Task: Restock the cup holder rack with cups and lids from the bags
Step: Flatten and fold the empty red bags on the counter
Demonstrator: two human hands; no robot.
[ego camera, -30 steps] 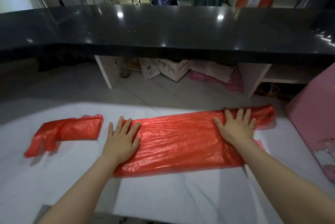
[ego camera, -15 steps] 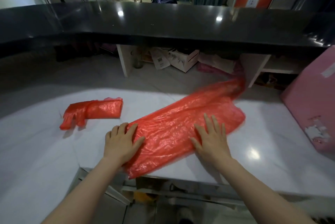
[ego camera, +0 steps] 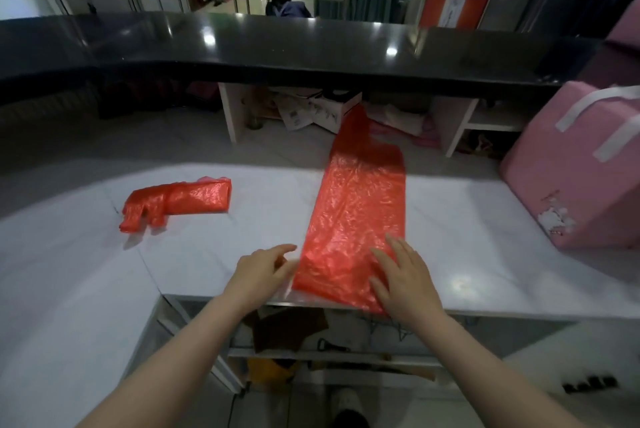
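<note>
A flattened red plastic bag (ego camera: 356, 205) lies lengthwise on the white counter (ego camera: 467, 219), its handles pointing away from me and its near end at the counter's front edge. My right hand (ego camera: 405, 275) rests flat on the bag's near right corner with straight fingers. My left hand (ego camera: 259, 271) is beside the bag's near left edge, fingers loosely extended and touching or almost touching the plastic. A second red bag (ego camera: 176, 200), folded small, lies on the counter to the left. No cups, lids or rack are in view.
A pink box (ego camera: 581, 167) with white tape stands on the counter at the right. A raised black countertop (ego camera: 277, 46) runs across the back, with cubbies of boxes and papers (ego camera: 311, 112) beneath it. Open shelves (ego camera: 329, 334) sit below the counter's front edge.
The large red bag has turned from lying crosswise to lying lengthwise, handles away from me. Both hands came nearer to the counter's front edge; the left hand slid off the bag to its side.
</note>
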